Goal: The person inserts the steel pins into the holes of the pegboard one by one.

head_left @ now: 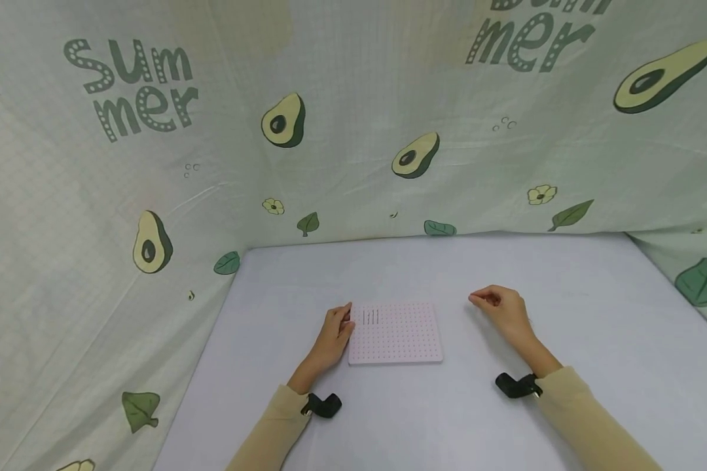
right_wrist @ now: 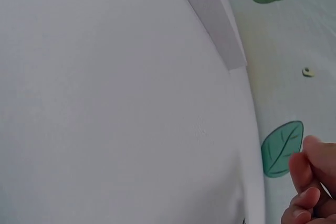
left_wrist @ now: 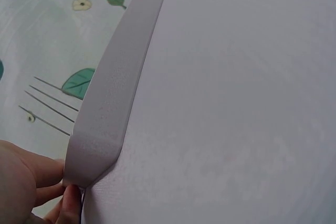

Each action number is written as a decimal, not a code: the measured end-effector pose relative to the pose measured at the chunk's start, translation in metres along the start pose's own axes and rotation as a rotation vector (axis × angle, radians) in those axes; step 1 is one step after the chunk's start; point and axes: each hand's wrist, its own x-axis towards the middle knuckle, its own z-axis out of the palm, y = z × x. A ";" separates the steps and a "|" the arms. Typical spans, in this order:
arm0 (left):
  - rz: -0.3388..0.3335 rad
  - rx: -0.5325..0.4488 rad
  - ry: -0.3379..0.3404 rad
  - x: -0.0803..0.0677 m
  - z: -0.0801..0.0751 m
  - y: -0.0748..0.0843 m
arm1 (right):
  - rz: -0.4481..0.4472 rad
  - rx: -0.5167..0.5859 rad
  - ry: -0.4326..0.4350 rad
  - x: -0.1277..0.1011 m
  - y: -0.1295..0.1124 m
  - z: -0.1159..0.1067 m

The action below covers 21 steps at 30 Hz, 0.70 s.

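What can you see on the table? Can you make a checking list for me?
Surface: pale table, covered smooth.
Job's things: pink pegboard lying flat; thin dark pins upright near its far left corner.
Clutter: nothing seen.
Grips: left hand touches the pegboard's left edge; right hand hovers apart to the right, fingers pinched, whether it holds anything cannot be told.
Cables: nothing seen.
Surroundings: avocado-print cloth behind and beside.

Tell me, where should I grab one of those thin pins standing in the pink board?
Probably pinch a pin near its top, coming straight down from above. The pins stand upright and close together at the left end of the pink board, beside the left hand, so only their tops stick out freely.
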 end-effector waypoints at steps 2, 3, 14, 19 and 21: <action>0.000 -0.004 -0.003 -0.001 0.000 -0.001 | 0.007 -0.011 0.017 -0.002 0.003 -0.003; 0.002 -0.006 -0.003 -0.001 0.000 -0.001 | 0.012 -0.014 0.026 -0.003 0.005 -0.005; 0.017 -0.008 0.004 0.001 0.000 -0.003 | 0.061 -0.067 0.076 -0.010 0.011 -0.018; 0.011 -0.001 0.004 0.001 0.000 -0.004 | 0.079 -0.077 0.076 -0.015 0.013 -0.020; 0.011 -0.005 0.001 0.001 0.000 -0.003 | 0.081 -0.084 0.079 -0.018 0.015 -0.021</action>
